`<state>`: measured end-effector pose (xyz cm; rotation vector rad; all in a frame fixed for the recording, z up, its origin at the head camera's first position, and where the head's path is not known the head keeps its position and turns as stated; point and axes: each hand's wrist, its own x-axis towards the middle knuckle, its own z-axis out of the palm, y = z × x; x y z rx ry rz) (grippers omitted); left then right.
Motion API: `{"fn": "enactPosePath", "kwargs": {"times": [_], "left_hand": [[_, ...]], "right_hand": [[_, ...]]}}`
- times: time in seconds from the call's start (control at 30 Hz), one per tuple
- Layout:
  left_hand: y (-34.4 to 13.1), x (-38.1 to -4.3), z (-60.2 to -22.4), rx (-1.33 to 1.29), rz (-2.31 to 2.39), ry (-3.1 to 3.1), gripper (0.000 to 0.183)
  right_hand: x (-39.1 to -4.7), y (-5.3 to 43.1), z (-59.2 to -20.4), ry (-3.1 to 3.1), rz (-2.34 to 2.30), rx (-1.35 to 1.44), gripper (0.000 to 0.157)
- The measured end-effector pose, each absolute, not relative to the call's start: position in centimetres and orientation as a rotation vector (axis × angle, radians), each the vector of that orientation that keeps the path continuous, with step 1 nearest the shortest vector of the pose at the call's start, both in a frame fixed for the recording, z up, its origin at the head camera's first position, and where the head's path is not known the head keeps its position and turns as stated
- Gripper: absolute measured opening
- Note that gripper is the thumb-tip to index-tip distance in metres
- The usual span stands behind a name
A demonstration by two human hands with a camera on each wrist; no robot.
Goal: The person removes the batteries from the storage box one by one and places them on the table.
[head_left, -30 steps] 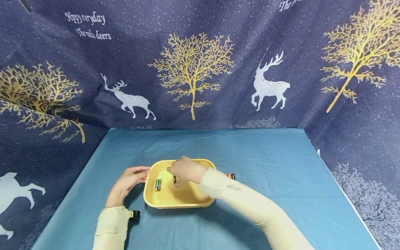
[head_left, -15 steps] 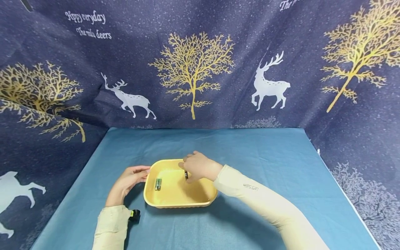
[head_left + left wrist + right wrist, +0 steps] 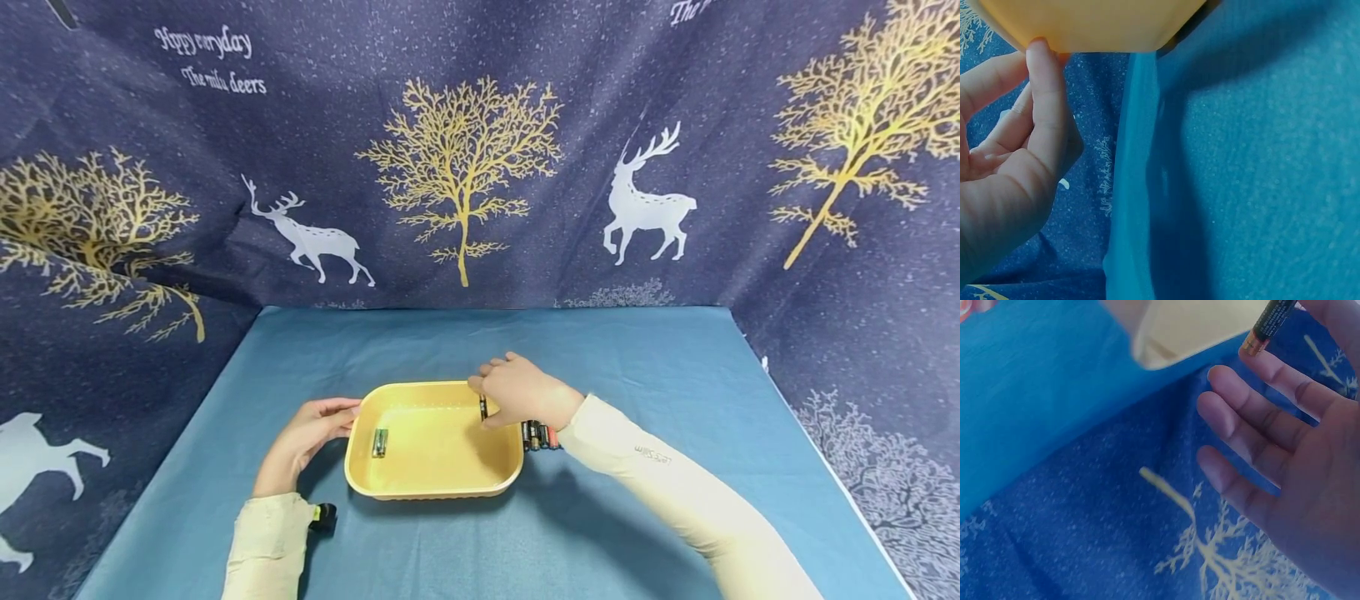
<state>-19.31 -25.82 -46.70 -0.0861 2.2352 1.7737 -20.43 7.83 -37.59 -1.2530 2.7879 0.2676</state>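
Note:
A yellow plastic basket [image 3: 435, 454] stands on the table. My left hand [image 3: 313, 429] pinches its left rim between thumb and fingers, as the left wrist view shows close up. Above the basket's right side, my right hand [image 3: 528, 396] holds a black battery [image 3: 483, 407] by thumb and fingertips. The right wrist view shows this battery's copper-coloured end [image 3: 1252, 345], while the other fingers spread loosely. Inside the basket at the left lie small green batteries [image 3: 379, 443], too small to count surely. Just outside its right wall is a row of several batteries [image 3: 537, 436], partly behind my right wrist.
Blue cloth [image 3: 637, 367] covers the table. A dark printed curtain [image 3: 517, 167] hangs behind it and along both sides. A small black device [image 3: 324, 518] is attached at my left wrist, just above the cloth.
My right hand has moved rightward with the black battery, from the basket's middle to its right side. The row of batteries has come into view. My left hand has stayed still.

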Motion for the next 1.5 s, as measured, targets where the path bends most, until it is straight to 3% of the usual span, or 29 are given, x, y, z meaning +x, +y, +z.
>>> {"fn": "enactPosePath", "kwargs": {"times": [0.6, 0.9, 1.17, 1.5], "left_hand": [[-25.7, -19.2, -46.8, -0.105, 1.737, 2.248, 0.047], [-25.8, -19.4, -46.8, -0.087, 1.766, 2.23, 0.046], [-26.0, -19.5, -47.0, -0.095, 1.76, 2.235, 0.046], [-25.9, -19.5, -46.9, -0.107, 1.763, 2.228, 0.045]], "right_hand": [[-21.1, 13.9, -37.6, 2.821, 0.121, -1.103, 0.043], [-20.8, 17.1, -39.1, 2.841, 0.054, -1.067, 0.044], [-20.5, 19.2, -41.6, 2.798, 0.017, -0.959, 0.056], [-20.2, 20.1, -44.1, 2.788, 0.019, -0.934, 0.04]]}}
